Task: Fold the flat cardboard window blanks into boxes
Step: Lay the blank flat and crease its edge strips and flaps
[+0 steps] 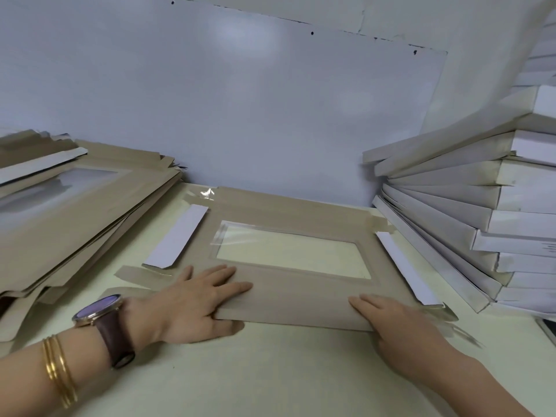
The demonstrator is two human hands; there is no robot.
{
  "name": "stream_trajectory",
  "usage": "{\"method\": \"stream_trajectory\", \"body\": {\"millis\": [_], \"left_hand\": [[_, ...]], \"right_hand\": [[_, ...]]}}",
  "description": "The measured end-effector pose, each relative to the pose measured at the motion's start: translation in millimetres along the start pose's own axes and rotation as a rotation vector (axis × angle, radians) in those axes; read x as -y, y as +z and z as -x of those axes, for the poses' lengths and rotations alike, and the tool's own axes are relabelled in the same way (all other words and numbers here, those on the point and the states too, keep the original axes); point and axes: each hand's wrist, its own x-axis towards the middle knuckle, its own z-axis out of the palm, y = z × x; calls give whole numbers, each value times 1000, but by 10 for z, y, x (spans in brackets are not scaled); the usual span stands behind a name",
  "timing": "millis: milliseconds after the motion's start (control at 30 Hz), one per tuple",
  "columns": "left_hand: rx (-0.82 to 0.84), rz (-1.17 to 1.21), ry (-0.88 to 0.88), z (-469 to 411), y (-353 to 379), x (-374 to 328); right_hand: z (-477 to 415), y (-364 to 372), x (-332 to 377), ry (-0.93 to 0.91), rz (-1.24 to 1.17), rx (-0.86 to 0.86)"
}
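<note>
My left hand (204, 299) and right hand (391, 323) lie flat, fingers straight, pressing the blank's (285, 206) near flap, likely to set its crease. The blank rests on the table (270, 371), between spare blanks (75, 212) and boxes (451, 203).

Your right hand (394, 323) hides its thumb and the near corner of the blank (288, 210), the stack of flat blanks (75, 212) runs off the left edge, the pile of white boxes (469, 203) blurs toward the top right, and a dark-rimmed thing (548, 328), perhaps a phone, is cut off there.
</note>
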Motion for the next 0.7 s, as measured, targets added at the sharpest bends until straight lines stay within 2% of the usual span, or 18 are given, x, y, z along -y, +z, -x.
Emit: {"method": "stream_trajectory", "body": {"millis": [133,367,567,700], "left_hand": [[76,89,-12,84,-38,-21],[43,137,-45,123,10,-74],[7,150,-144,30,61,-55],[44,157,-136,-3,57,-23]], "right_hand": [[70,-14,75,9,-4,11],[138,-30,123,-17,-36,48],[117,-37,45,-31,-137,21],[39,-20,-26,-32,-156,17]]}}
